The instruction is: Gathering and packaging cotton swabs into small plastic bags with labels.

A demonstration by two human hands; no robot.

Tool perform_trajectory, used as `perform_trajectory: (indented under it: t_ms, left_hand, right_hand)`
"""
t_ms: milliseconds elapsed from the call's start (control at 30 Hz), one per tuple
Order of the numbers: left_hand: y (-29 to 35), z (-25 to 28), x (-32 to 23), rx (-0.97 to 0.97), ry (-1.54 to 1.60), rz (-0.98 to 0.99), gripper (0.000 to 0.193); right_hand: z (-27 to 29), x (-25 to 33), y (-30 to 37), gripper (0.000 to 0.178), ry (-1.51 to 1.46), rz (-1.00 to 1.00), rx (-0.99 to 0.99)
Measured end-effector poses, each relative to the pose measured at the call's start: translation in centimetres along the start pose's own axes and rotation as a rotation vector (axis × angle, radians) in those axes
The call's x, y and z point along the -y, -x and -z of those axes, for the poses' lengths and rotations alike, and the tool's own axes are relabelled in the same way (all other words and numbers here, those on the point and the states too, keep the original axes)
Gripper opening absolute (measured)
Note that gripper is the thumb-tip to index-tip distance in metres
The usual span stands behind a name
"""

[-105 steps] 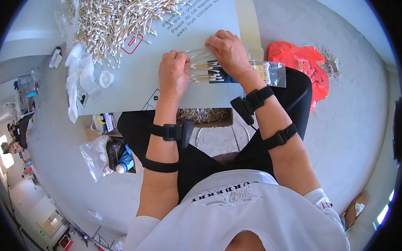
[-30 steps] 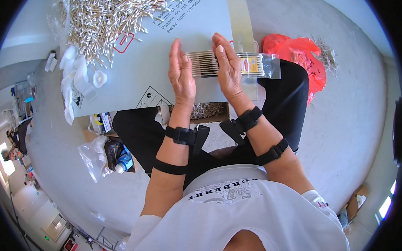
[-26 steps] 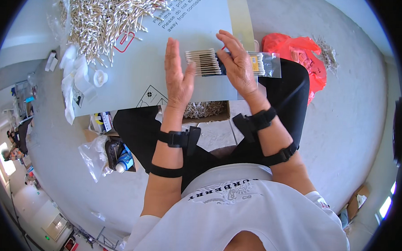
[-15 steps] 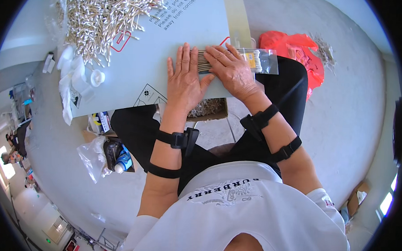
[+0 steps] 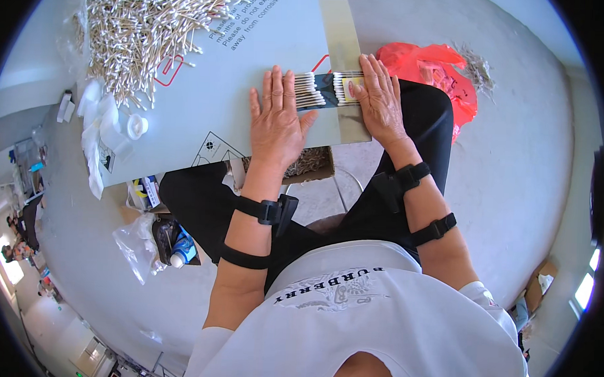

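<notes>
My left hand (image 5: 276, 124) lies flat with its fingers stretched out, its edge over a row of cotton swabs (image 5: 309, 91) on the grey board (image 5: 184, 134). The white tips of that row point right. Beyond a short dark gap, a second group of swabs (image 5: 339, 88) with a yellow label (image 5: 352, 89) lies at the board's right edge. My right hand (image 5: 384, 108) rests on this group with fingers extended, hiding its right part. Whether clear plastic covers one or both groups I cannot tell.
A big heap of loose swabs (image 5: 141, 30) covers the board's far left. Near it sit a white roll (image 5: 137, 126) and crumpled white wrap (image 5: 91, 141). Under the board stands an open carton (image 5: 323, 166). A red plastic bag (image 5: 466, 104) lies on the floor at right.
My right hand has moved right, away from the left one. Between them the swabs now show as two groups with a gap. My left hand has stayed nearly in place.
</notes>
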State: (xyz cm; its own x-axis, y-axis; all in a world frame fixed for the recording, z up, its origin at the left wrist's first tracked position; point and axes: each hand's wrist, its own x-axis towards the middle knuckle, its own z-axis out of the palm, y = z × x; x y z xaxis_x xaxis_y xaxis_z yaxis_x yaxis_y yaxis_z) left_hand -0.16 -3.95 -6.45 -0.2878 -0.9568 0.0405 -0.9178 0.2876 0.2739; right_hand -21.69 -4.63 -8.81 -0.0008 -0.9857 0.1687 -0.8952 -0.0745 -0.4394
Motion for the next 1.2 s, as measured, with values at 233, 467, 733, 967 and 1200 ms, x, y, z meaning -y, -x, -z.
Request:
perform_trajectory:
  t_ms: [233, 467, 733, 967, 1200]
  left_hand:
    - [-0.7, -1.1, -2.8, -0.015, 0.022, -0.013, 0.079]
    - [-1.2, -1.6, -5.1, -0.032, 0.066, -0.043, 0.079]
    - [-2.1, -1.9, -3.9, -0.363, 0.793, 0.091, 0.061]
    - [-3.7, -2.6, -5.8, -0.343, 1.049, 0.094, 0.053]
    - [-3.8, -3.4, -7.3, -0.434, 1.13, 0.132, 0.054]
  right_hand:
    - [-0.5, 0.2, 0.1, 0.06, -0.143, -0.072, 0.057]
    - [-0.3, 0.5, 0.1, 0.061, -0.137, -0.06, 0.036]
    - [0.0, -2.3, -1.5, 0.043, -0.941, -0.481, -0.231]
    - [-1.4, -1.4, -1.5, 0.033, -1.324, -0.691, -0.156]
    - [-1.5, -0.4, -1.8, 0.03, -1.288, -0.68, -0.271]
